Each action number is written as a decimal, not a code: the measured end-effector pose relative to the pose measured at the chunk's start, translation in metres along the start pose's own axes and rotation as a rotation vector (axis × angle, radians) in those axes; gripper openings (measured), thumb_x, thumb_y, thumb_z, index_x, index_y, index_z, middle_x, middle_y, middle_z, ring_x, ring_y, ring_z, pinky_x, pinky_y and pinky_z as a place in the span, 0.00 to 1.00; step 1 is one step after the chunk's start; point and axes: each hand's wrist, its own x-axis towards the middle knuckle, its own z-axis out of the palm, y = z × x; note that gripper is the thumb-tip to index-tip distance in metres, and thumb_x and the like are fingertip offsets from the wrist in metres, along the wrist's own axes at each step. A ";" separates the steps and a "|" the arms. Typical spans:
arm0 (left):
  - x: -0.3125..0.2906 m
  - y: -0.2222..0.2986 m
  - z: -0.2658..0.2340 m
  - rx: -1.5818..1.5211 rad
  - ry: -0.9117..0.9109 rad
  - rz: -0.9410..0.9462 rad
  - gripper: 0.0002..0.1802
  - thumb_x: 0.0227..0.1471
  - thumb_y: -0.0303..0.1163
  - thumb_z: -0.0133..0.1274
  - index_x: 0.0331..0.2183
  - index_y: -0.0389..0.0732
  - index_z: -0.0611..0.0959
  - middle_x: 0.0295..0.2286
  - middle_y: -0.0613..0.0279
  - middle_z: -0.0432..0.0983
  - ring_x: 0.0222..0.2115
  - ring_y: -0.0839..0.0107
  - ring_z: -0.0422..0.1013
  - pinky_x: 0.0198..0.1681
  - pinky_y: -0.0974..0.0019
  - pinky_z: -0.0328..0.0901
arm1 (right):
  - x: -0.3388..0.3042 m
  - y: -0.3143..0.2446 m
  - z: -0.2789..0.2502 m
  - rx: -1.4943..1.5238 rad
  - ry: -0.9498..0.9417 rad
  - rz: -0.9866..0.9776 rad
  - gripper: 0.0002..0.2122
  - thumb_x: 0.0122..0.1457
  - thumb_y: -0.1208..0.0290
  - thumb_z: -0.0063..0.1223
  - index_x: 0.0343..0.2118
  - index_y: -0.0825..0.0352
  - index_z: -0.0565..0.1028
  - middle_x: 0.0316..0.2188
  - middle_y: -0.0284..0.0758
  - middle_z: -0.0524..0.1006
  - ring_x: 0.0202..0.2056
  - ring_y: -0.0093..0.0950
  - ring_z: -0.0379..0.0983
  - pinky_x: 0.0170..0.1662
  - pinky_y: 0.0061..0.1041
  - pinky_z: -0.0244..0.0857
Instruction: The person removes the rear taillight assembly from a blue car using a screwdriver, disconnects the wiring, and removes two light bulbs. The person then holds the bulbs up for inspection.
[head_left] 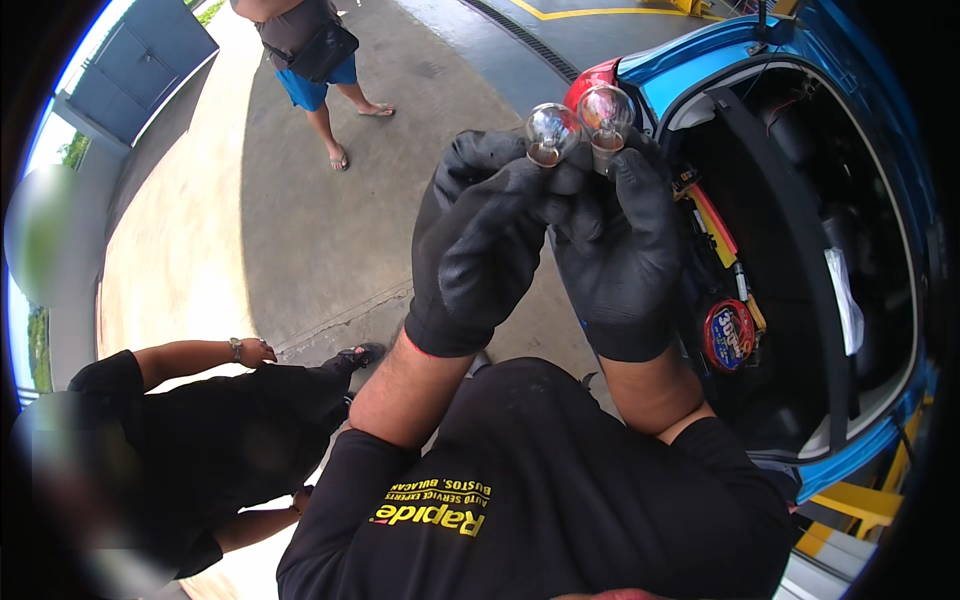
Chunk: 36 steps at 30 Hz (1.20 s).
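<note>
Both of my hands wear black gloves and are raised close together in front of me. Pinched in my left hand (475,235) is a clear glass light bulb (553,133), its round end pointing up. My right hand (625,240) grips a second clear bulb (606,112) by its metal base, right beside the first. The two bulbs are side by side, touching or nearly so. Fingers cover the lower part of the left bulb. Behind the bulbs shows a red tail light (597,80) of a blue car (690,62).
To the right, the car's open trunk (770,250) holds a round blue-and-red tin (729,335), red and yellow tools (714,225) and a white paper (845,300). A person in black (230,440) stands close at left; another in blue shorts (305,88) stands farther off.
</note>
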 end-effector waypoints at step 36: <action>0.285 0.115 -0.235 0.559 0.239 -0.190 0.14 0.71 0.37 0.46 0.48 0.37 0.77 0.33 0.60 0.78 0.31 0.73 0.74 0.36 0.68 0.67 | 0.332 0.201 -0.133 0.260 0.021 0.340 0.14 0.68 0.78 0.50 0.56 0.67 0.74 0.44 0.35 0.80 0.39 0.20 0.77 0.40 0.17 0.71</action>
